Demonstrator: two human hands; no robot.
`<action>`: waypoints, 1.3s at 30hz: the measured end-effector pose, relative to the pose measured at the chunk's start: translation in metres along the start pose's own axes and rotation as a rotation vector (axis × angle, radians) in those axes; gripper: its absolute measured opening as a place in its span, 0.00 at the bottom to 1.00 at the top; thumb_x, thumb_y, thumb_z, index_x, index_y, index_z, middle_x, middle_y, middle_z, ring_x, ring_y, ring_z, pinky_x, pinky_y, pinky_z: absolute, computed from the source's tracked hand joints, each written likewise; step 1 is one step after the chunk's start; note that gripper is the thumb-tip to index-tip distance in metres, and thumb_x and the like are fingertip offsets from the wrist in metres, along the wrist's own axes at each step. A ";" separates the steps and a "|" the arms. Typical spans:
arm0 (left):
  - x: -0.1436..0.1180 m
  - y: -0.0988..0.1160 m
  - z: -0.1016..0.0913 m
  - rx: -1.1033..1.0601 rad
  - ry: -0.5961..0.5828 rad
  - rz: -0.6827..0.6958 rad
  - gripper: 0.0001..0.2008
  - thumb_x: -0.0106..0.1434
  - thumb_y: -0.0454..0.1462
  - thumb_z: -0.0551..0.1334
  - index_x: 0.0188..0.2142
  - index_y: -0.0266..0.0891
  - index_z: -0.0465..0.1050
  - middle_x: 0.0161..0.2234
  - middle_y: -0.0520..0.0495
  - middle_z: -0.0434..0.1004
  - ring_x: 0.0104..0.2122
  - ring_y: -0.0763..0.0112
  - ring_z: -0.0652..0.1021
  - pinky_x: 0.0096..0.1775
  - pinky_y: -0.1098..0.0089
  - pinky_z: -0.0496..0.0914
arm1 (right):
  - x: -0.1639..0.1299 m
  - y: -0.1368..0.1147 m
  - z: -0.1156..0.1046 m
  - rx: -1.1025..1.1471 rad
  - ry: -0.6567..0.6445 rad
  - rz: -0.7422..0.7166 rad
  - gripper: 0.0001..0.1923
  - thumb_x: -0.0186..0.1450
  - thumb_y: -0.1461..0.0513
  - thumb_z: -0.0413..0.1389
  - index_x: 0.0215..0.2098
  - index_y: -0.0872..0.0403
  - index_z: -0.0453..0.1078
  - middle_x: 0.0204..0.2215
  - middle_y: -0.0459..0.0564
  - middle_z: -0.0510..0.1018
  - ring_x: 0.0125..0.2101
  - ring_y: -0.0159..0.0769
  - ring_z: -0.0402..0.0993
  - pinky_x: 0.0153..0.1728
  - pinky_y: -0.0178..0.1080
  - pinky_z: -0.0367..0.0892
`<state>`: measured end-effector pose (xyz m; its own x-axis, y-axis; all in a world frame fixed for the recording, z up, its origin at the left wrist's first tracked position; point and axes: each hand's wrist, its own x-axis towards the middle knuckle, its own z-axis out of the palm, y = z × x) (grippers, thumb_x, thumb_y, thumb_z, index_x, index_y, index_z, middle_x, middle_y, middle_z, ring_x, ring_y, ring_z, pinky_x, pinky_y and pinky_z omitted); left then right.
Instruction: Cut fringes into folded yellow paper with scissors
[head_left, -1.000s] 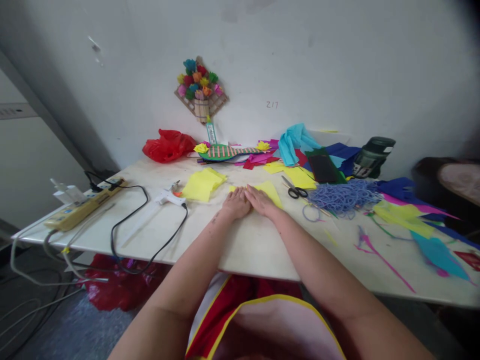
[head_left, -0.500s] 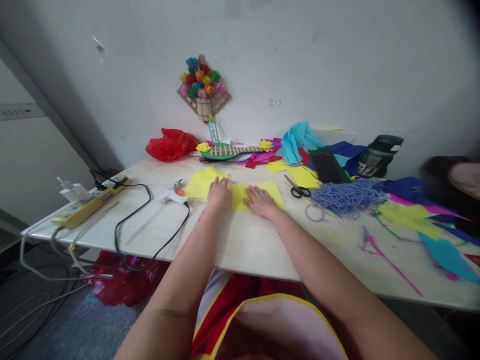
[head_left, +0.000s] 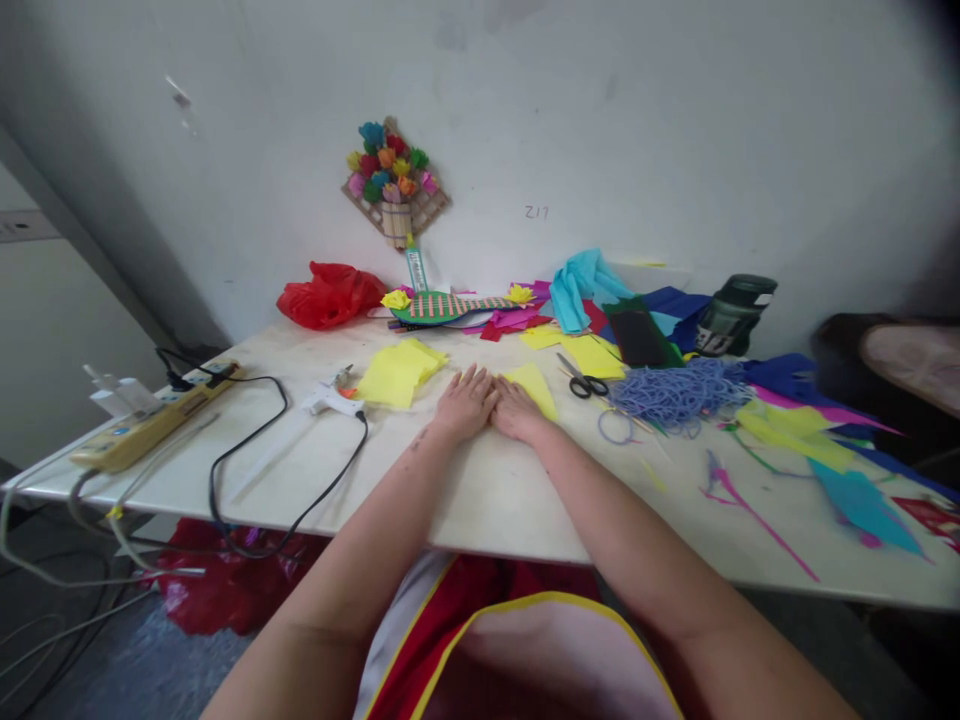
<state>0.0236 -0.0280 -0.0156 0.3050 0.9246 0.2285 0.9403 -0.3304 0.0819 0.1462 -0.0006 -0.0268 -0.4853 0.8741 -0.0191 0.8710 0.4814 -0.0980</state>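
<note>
My left hand (head_left: 466, 402) and my right hand (head_left: 516, 408) lie flat, side by side and touching, fingers stretched out. Under them is a sheet of yellow crepe paper (head_left: 537, 386); part of it shows beyond my right hand, and the rest is hidden, so I cannot tell how it is folded. Left of my hands lies a loose stack of yellow crepe paper (head_left: 396, 373). A pair of scissors (head_left: 583, 378) with black handles rests to the right of the sheet. Neither hand grasps anything.
A white glue gun (head_left: 330, 400) with a black cord and a power strip (head_left: 150, 420) occupy the left. Purple crinkled string (head_left: 671, 392), a dark bottle (head_left: 733, 318) and coloured paper scraps lie right. A green-backed woven piece (head_left: 442, 308) and red bag (head_left: 330, 295) stand behind.
My left hand has slid right, up against my right hand. Less of the yellow sheet shows, and its left part is no longer in sight. The camera view has shifted slightly.
</note>
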 end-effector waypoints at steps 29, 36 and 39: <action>0.003 0.003 -0.011 0.136 0.157 -0.595 0.33 0.56 0.56 0.44 0.42 0.30 0.68 0.42 0.32 0.70 0.47 0.50 0.66 0.46 0.56 0.59 | 0.000 0.029 -0.005 0.072 -0.036 0.086 0.30 0.64 0.52 0.32 0.62 0.52 0.41 0.63 0.43 0.39 0.61 0.38 0.32 0.58 0.50 0.33; 0.010 0.003 -0.015 0.032 0.042 -0.750 0.32 0.48 0.57 0.55 0.42 0.32 0.69 0.43 0.35 0.71 0.48 0.52 0.66 0.46 0.58 0.59 | 0.000 0.029 -0.005 0.055 -0.045 0.085 0.30 0.64 0.52 0.31 0.63 0.52 0.40 0.63 0.43 0.38 0.61 0.37 0.31 0.58 0.50 0.33; 0.011 0.000 -0.014 0.000 0.018 -0.752 0.26 0.48 0.55 0.57 0.37 0.37 0.71 0.41 0.38 0.72 0.48 0.53 0.66 0.47 0.58 0.59 | -0.001 0.029 -0.006 0.052 -0.049 0.087 0.30 0.64 0.52 0.31 0.63 0.52 0.40 0.63 0.43 0.38 0.61 0.37 0.31 0.58 0.50 0.33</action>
<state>0.0253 -0.0204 0.0008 -0.4223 0.8976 0.1262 0.8939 0.3893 0.2222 0.1719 0.0130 -0.0237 -0.4125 0.9076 -0.0785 0.9054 0.3990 -0.1449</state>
